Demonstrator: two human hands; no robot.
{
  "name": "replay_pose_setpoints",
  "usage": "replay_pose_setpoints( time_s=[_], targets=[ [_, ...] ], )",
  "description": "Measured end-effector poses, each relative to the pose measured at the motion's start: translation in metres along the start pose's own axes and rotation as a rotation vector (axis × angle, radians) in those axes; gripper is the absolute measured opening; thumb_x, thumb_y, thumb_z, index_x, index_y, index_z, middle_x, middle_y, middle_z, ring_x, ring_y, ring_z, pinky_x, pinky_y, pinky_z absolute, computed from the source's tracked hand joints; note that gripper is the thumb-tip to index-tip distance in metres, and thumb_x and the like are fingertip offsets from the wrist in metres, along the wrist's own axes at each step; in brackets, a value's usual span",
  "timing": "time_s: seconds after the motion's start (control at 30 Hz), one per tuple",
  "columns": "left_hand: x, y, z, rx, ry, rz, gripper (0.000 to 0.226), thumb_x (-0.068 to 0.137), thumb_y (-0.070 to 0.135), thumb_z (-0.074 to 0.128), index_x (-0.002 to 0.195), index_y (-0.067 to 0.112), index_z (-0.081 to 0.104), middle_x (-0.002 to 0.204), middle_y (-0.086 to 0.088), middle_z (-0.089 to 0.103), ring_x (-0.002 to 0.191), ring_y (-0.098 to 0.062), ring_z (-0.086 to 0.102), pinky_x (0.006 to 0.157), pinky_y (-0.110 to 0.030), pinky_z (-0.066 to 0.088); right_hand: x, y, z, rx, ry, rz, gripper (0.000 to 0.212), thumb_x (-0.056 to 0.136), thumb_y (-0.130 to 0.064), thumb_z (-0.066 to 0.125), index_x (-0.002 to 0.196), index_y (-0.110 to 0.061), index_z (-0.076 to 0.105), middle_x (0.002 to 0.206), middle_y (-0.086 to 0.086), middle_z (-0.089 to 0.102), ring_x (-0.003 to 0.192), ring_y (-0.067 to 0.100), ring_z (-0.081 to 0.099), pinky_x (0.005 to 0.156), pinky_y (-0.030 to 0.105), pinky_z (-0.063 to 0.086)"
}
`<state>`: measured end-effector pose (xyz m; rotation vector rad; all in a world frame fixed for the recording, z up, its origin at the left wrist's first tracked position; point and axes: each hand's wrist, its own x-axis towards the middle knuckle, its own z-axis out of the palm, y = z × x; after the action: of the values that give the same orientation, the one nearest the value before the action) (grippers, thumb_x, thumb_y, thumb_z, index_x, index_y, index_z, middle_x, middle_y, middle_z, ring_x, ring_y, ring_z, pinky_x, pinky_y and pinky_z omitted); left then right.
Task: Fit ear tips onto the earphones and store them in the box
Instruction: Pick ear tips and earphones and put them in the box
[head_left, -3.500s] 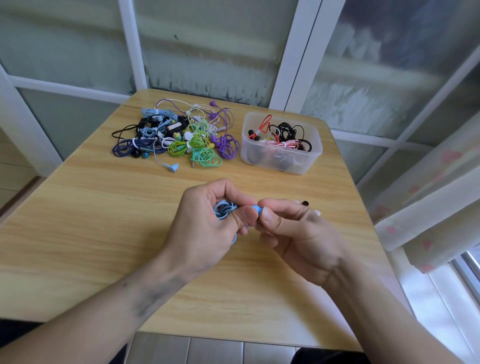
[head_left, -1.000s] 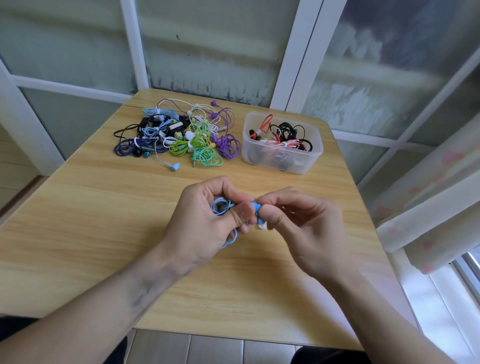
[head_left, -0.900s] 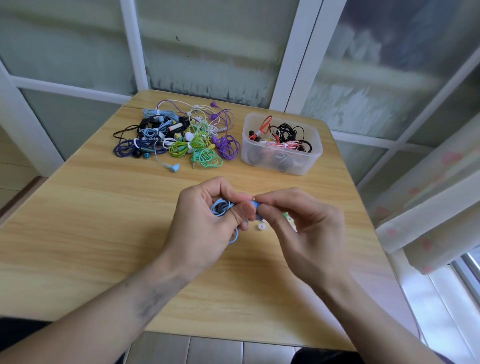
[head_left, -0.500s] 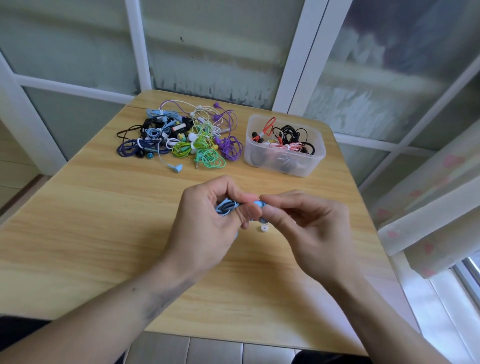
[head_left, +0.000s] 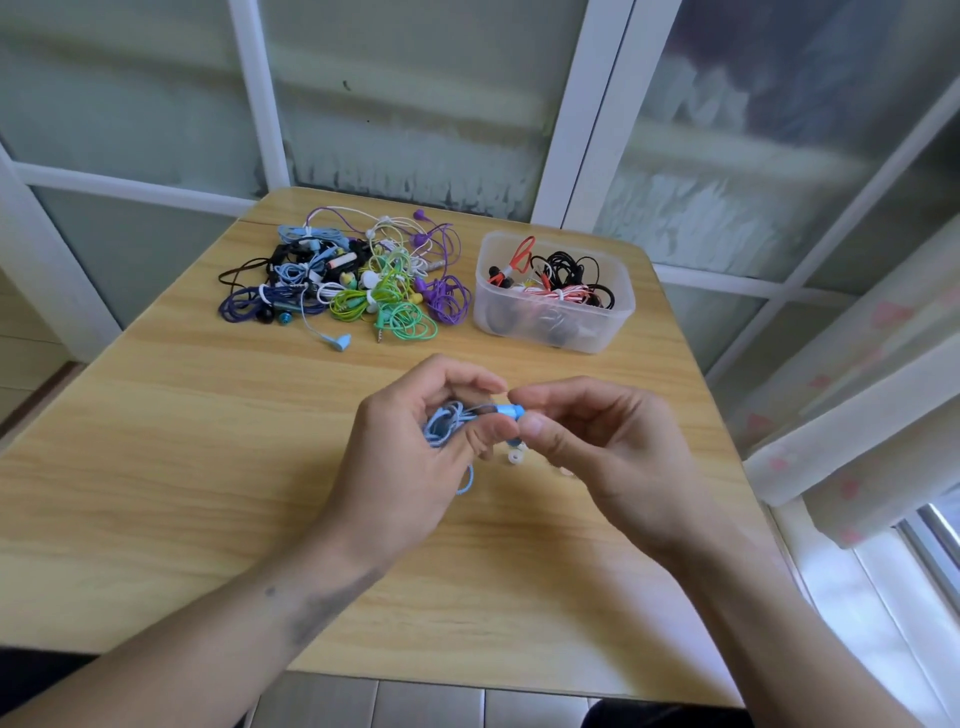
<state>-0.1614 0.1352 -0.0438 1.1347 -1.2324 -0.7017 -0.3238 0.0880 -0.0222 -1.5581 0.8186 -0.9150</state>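
From the head view, a heap of tangled earphones (head_left: 345, 280) lies at the far left of the table (head_left: 156, 441); the clear box (head_left: 553, 291) stands just right of it; a white ear tip (head_left: 514, 457) lies near the hands; the left hand (head_left: 410, 457) grips the blue earphone (head_left: 506, 412) with its coiled cable; the right hand (head_left: 597, 447) pinches its tip end.

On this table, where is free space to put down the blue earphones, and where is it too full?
Free: the wide bare wood left of the left hand, and the near strip before the table edge. Crowded: the far side, with the earphone pile beside the box, and the loose ear tip under the right hand.
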Motion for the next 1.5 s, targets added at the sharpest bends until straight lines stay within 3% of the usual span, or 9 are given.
replay_pose_setpoints(
  time_s=[0.27,0.4,0.5,0.67,0.83,1.0,1.2,1.33,1.5],
  targets=[
    [0.001,-0.002,-0.001,-0.134,-0.023,-0.192,0.021,0.078,0.032,0.069,0.086,0.012,0.066,0.058,-0.011,0.064,0.044,-0.020,0.049,0.046,-0.027,0.041,0.001,0.005,0.002,-0.119,0.054,-0.127,0.011,0.080,-0.015,0.075,0.089,-0.020,0.075,0.083,-0.004,0.076,0.066,0.004,0.065,0.058,0.016,0.047],
    [0.001,-0.004,0.000,-0.152,-0.030,-0.172,0.017,0.075,0.031,0.072,0.081,0.016,0.067,0.079,-0.012,0.068,0.050,-0.025,0.054,0.043,-0.024,0.037,0.001,0.004,0.004,-0.108,0.049,-0.134,0.009,0.081,-0.009,0.075,0.088,-0.015,0.076,0.081,-0.002,0.077,0.065,0.004,0.065,0.058,0.015,0.048],
    [0.002,-0.004,-0.001,-0.112,-0.018,-0.084,0.015,0.074,0.027,0.073,0.081,0.015,0.067,0.098,-0.003,0.065,0.052,-0.020,0.058,0.048,-0.017,0.040,0.000,0.003,0.003,-0.037,0.032,-0.123,0.009,0.079,-0.003,0.075,0.087,-0.005,0.075,0.080,0.005,0.076,0.064,0.010,0.067,0.060,0.018,0.050],
    [0.000,-0.002,-0.001,-0.007,0.010,-0.032,0.016,0.075,0.030,0.077,0.082,0.019,0.068,0.067,-0.009,0.067,0.049,-0.015,0.056,0.050,-0.020,0.042,-0.001,0.002,0.002,0.100,0.057,-0.050,0.015,0.073,0.001,0.077,0.087,-0.002,0.073,0.077,0.011,0.074,0.065,0.015,0.068,0.056,0.016,0.048],
    [0.000,-0.003,-0.001,-0.024,0.011,0.046,0.012,0.074,0.015,0.080,0.081,0.016,0.070,0.080,-0.001,0.071,0.073,-0.022,0.068,0.068,-0.039,0.056,0.000,0.000,-0.001,0.163,0.001,0.032,0.019,0.075,-0.006,0.073,0.093,-0.003,0.072,0.073,0.008,0.074,0.063,0.017,0.068,0.055,0.013,0.046],
    [0.003,-0.003,0.001,0.021,-0.006,0.069,0.012,0.072,0.014,0.077,0.082,0.015,0.069,0.082,0.003,0.071,0.078,-0.015,0.068,0.073,-0.032,0.055,0.001,0.003,-0.004,0.133,0.012,-0.006,0.017,0.076,-0.004,0.074,0.092,0.001,0.072,0.073,0.010,0.075,0.062,0.018,0.068,0.054,0.014,0.047],
    [0.006,0.003,0.007,-0.042,0.020,-0.056,0.011,0.073,0.018,0.074,0.082,0.014,0.069,0.064,0.002,0.068,0.051,-0.007,0.057,0.051,-0.018,0.044,0.007,0.008,-0.006,0.061,0.000,-0.078,0.016,0.078,-0.013,0.073,0.091,-0.003,0.073,0.070,0.010,0.072,0.061,0.022,0.065,0.059,0.022,0.051],
    [0.027,0.007,0.015,-0.006,0.005,-0.090,0.013,0.085,0.017,0.066,0.088,0.005,0.062,0.063,-0.006,0.065,0.041,-0.008,0.052,0.042,-0.021,0.040,0.016,0.010,-0.011,0.017,0.135,-0.095,0.023,0.085,-0.019,0.070,0.105,-0.008,0.071,0.077,0.003,0.071,0.064,0.016,0.064,0.061,0.025,0.053],
    [0.108,0.008,0.020,-0.014,0.070,-0.185,0.009,0.095,0.012,0.059,0.099,0.004,0.059,0.074,-0.005,0.067,0.050,-0.018,0.060,0.043,-0.022,0.041,0.031,0.020,-0.025,-0.062,0.466,-0.098,0.010,0.092,-0.009,0.067,0.094,-0.017,0.074,0.069,-0.003,0.069,0.058,0.010,0.061,0.057,0.026,0.050]
  ],
)
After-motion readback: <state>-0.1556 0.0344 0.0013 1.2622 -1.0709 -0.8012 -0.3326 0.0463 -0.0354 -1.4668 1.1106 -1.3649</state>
